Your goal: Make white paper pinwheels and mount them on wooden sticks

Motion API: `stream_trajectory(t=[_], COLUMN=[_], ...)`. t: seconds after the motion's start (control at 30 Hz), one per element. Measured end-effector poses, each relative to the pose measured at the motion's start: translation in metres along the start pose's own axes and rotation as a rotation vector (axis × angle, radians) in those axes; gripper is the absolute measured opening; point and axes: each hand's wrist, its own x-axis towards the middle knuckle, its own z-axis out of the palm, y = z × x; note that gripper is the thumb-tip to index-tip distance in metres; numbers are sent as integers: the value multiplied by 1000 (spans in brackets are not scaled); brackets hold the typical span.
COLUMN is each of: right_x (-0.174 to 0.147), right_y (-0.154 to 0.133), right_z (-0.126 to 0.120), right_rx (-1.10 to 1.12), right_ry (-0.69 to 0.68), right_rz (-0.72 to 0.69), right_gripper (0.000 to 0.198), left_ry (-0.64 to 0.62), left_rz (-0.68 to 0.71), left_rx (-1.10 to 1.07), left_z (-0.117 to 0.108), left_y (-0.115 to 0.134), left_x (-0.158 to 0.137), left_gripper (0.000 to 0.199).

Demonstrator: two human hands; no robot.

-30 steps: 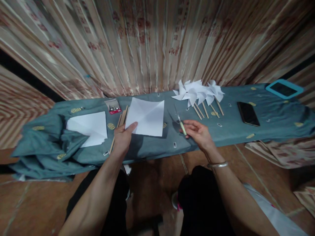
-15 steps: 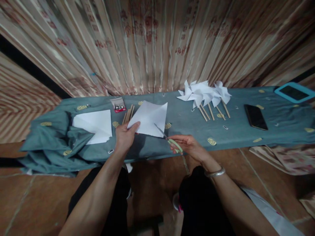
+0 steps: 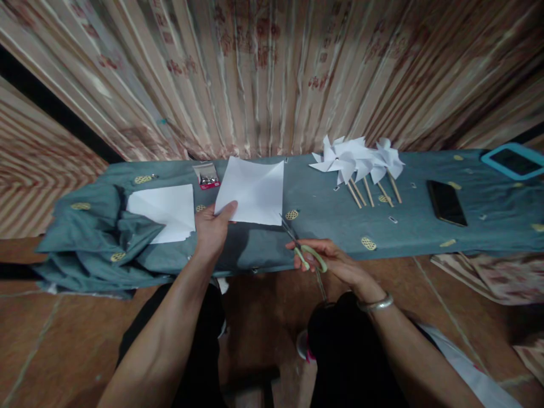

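A white sheet is held over the blue-green cloth, scissors near its lower right corner.
The sheet's lower left is pinched by the left hand; the scissors' handles are held in the right hand. Pinwheels are laid to the right, stacked paper to the left.

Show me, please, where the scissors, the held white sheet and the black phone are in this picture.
Scissors [image 3: 298,246]: head view, where the blades meet the green handles.
Held white sheet [image 3: 254,190]: head view, middle of its upper surface.
Black phone [image 3: 446,203]: head view, middle of its dark face.
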Motion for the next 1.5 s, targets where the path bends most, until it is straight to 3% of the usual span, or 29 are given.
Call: stream_trajectory(t=[0.5, 0.83, 1.5], right_x=[2, 3, 4], right_y=[1, 1, 4], right_z=[0, 0, 1], right_rx=[16, -18, 54], right_ry=[0, -6, 48], right_rz=[28, 19, 63], right_gripper=[39, 53, 50], left_ry=[-69, -90, -90], left_rz=[-5, -9, 7], left_rx=[-17, -45, -14], left_z=[8, 9, 8], left_y=[2, -1, -4], left_x=[-10, -10, -7], left_gripper=[31, 36, 35])
